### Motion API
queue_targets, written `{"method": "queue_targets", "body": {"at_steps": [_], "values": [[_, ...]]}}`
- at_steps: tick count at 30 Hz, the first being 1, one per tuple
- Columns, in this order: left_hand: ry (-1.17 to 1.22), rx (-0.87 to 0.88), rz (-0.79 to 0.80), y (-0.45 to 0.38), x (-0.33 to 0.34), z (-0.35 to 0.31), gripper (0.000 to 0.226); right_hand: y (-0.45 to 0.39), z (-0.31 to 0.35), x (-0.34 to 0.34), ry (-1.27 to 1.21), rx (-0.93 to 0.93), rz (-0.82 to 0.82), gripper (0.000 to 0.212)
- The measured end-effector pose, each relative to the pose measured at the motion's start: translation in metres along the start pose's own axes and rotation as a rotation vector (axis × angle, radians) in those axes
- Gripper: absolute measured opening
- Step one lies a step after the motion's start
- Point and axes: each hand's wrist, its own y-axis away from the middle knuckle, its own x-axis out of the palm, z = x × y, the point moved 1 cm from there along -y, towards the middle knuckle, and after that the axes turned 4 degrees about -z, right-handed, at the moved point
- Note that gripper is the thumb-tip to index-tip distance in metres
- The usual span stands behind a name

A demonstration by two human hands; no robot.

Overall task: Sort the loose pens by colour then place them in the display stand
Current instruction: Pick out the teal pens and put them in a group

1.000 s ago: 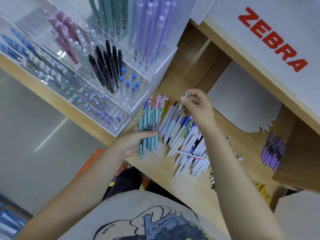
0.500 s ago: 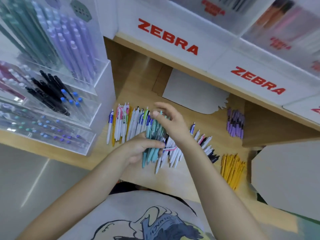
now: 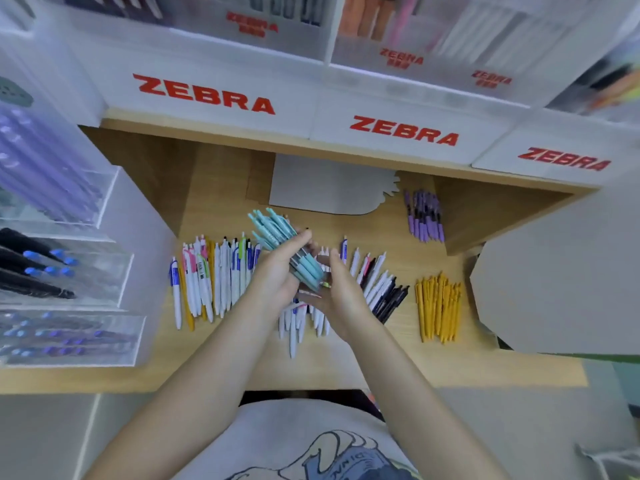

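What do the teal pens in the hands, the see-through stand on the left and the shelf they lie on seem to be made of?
Teal pens: likely plastic, with smooth, evenly coloured matte barrels.
Stand: clear acrylic or similar, since the pens inside show through its glossy walls.
Shelf: wood or wood-look laminate, pale brown with faint grain; which one is unclear.

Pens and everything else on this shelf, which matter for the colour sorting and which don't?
Job:
teal pens between both hands
mixed loose pens
yellow pile
purple pile
display stand

Not needed:
grey card
ZEBRA boxes
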Motion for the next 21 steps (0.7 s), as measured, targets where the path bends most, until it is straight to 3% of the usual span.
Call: {"method": "queue_targets", "body": {"at_steps": [3, 5, 9, 11, 13, 15, 19, 21], "values": [[-0.037, -0.008, -0.012, 0.001, 0.017, 0.026, 0.007, 0.002, 0.0, -0.002, -0.239, -0.03, -0.015, 0.048], [-0.076, 0.0, -0.043, 0.001, 0.024, 0.04, 0.019, 0.001, 0.0, -0.011, -0.232, -0.072, -0.016, 0.043], [-0.268, 0.069, -0.032, -0.005, 0.031, 0.052, 0.05, 0.001, 0.0, -0.049, 0.174, -0.131, -0.078, 0.042], [-0.286, 0.018, -0.007, -0.006, 0.035, 0.056, 0.058, 0.0, 0.006, -0.075, 0.347, -0.205, -0.088, 0.035], [-0.286, -0.094, 0.083, -0.005, 0.041, 0.064, 0.041, -0.003, 0.011, -0.098, 0.394, -0.241, 0.024, 0.026], [-0.326, -0.191, 0.181, -0.006, 0.049, 0.074, 0.027, -0.009, 0.014, -0.115, 0.426, -0.236, 0.14, 0.03], [-0.462, -0.257, 0.296, -0.015, 0.062, 0.091, 0.029, -0.025, 0.02, -0.137, 0.449, -0.192, 0.287, 0.059], [-0.506, -0.247, 0.309, -0.018, 0.067, 0.096, 0.021, -0.028, 0.024, -0.146, 0.413, -0.182, 0.355, 0.052]]}}
